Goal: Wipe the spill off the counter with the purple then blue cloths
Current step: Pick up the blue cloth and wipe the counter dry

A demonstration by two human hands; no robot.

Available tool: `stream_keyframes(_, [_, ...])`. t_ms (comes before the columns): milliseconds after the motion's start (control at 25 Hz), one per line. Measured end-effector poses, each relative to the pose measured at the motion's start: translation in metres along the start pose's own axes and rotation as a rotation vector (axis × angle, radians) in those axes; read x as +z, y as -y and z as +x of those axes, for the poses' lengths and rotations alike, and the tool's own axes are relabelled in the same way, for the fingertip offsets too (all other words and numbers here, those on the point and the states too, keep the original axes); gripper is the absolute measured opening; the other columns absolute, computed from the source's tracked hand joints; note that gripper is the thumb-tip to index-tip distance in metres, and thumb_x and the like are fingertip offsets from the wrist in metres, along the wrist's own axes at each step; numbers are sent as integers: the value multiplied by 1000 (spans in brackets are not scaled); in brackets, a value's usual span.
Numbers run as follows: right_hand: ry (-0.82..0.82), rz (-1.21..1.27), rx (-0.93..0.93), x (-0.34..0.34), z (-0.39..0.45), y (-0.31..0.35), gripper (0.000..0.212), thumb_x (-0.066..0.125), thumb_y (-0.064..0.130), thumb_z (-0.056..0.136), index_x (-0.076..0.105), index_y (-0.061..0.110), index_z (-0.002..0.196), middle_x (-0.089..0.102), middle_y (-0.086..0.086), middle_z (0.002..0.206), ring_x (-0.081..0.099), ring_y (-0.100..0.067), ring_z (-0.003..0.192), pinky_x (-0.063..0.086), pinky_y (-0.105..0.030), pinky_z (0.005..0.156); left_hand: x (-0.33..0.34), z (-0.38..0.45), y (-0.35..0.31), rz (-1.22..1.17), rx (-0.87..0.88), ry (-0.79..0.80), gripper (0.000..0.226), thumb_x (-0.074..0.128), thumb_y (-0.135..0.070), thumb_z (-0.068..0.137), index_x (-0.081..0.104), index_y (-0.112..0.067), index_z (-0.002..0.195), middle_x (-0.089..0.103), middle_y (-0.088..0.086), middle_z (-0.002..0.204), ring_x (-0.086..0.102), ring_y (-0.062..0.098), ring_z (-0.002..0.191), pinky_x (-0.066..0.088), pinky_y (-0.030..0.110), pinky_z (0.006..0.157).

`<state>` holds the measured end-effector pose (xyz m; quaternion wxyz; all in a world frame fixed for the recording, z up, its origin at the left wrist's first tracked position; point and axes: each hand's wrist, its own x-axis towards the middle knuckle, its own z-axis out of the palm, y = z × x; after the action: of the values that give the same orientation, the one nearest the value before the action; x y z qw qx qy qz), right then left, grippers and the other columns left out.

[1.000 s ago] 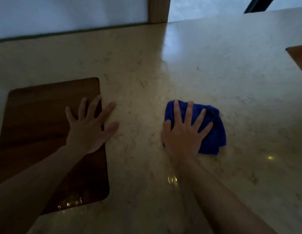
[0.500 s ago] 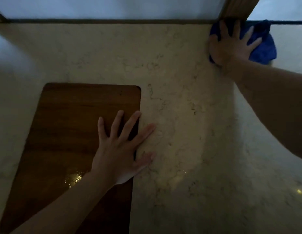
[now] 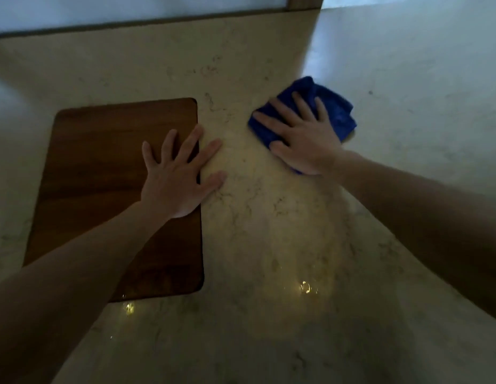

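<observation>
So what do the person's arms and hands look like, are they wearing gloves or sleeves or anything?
Nothing is worn as far as the view shows. The left hand and right hand are both bare, with no gloves, rings or watch visible. Both forearms are bare too, with no sleeve in view. The light is dim, so small details could be missed.

On the counter [image 3: 269, 231]: 1 blue cloth [image 3: 335, 112], 1 wooden board [image 3: 102, 162], and 2 hands, left [image 3: 177, 184] and right [image 3: 307, 139].
</observation>
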<state>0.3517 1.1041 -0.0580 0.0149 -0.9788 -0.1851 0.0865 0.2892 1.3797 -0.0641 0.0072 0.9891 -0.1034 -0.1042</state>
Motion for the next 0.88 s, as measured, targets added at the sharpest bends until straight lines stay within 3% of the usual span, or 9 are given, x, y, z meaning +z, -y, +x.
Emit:
stream_keyframes(120, [17, -31, -128, 23, -118, 25, 59, 19, 58, 97, -7, 54, 151, -3, 11, 166, -10, -32, 152, -6, -60, 119, -3, -15, -10, -51, -37, 18, 65, 5, -77, 88, -6, -55, 148, -11, -15, 164, -10, 30, 150, -2, 67, 115])
stream_keyframes(200, [32, -11, -162, 41, -212, 46, 64, 28, 57, 96, 0, 51, 153, 1, 10, 166, -7, -34, 152, 3, -64, 118, 1, -45, -20, -94, -35, 31, 62, 8, -72, 92, 0, -52, 150, -6, -14, 164, -7, 30, 150, -1, 65, 116])
stream_keyframes(360, [12, -82, -55, 64, -372, 95, 67, 38, 57, 92, 15, 46, 154, 13, 6, 166, 9, -36, 151, 15, -63, 113, 2, -98, -8, -76, 40, 57, 58, 13, -68, 95, 6, -51, 150, -4, -12, 165, -4, 30, 150, 2, 64, 117])
stream_keyframes(440, [13, -68, 113, 71, -409, 120, 67, 36, 58, 91, 18, 44, 154, 17, 7, 165, 17, -35, 149, 17, -61, 111, -6, -100, 8, -21, 61, 83, 58, 15, -67, 95, 10, -50, 150, -5, -11, 165, -6, 30, 150, 2, 63, 117])
stream_keyframes(600, [-63, 135, 678, 86, -392, 204, 71, 36, 52, 85, 18, 45, 153, 18, 7, 163, 28, -39, 142, 18, -67, 109, -8, -91, 44, 30, 38, -19, 58, 19, -64, 96, 21, -43, 151, 2, -4, 165, -2, 31, 150, 6, 62, 118])
stream_keyframes(760, [-70, 116, 646, 87, -335, 259, 58, 19, 54, 94, 23, 44, 151, 22, 5, 162, 9, -33, 151, 15, -71, 108, -4, -66, 90, 0, -130, -24, 64, 14, -71, 92, 13, -46, 151, 1, -2, 165, -2, 34, 150, 5, 68, 115])
stream_keyframes(880, [-48, 160, 660, 76, -272, 235, 68, 37, 53, 85, 26, 43, 152, 28, 4, 160, 25, -40, 145, 16, -72, 107, 5, -57, 111, -41, -223, -12, 66, 5, -80, 85, -1, -57, 147, -4, -4, 165, -7, 34, 150, -3, 71, 113])
